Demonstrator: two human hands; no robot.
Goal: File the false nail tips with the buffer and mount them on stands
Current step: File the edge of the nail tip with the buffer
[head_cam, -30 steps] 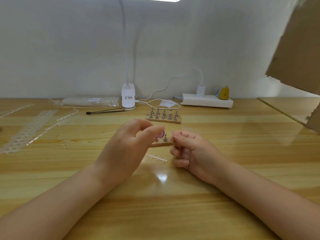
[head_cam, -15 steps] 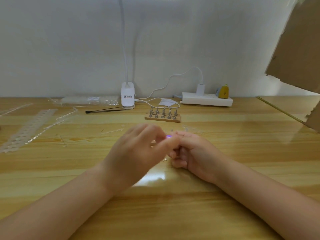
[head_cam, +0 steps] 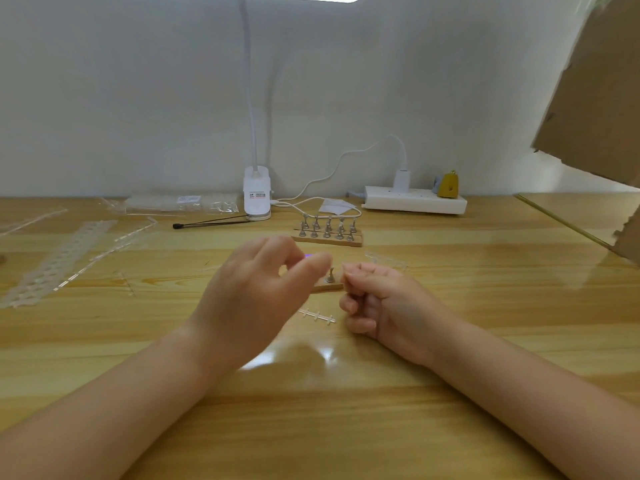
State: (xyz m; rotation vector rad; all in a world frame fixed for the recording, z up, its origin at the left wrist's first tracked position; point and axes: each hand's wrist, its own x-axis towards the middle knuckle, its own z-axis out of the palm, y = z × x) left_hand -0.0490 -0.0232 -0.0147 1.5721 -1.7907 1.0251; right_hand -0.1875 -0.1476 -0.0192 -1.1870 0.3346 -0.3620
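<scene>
Pinching a small purple buffer (head_cam: 307, 256), left hand (head_cam: 256, 296), right hand (head_cam: 377, 299) curled, contents unclear, beside metal stand (head_cam: 330, 276).

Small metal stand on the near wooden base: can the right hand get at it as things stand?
Probably yes. The right hand sits just beside the small metal stand, with open space between; the left hand is on the other side.
</scene>
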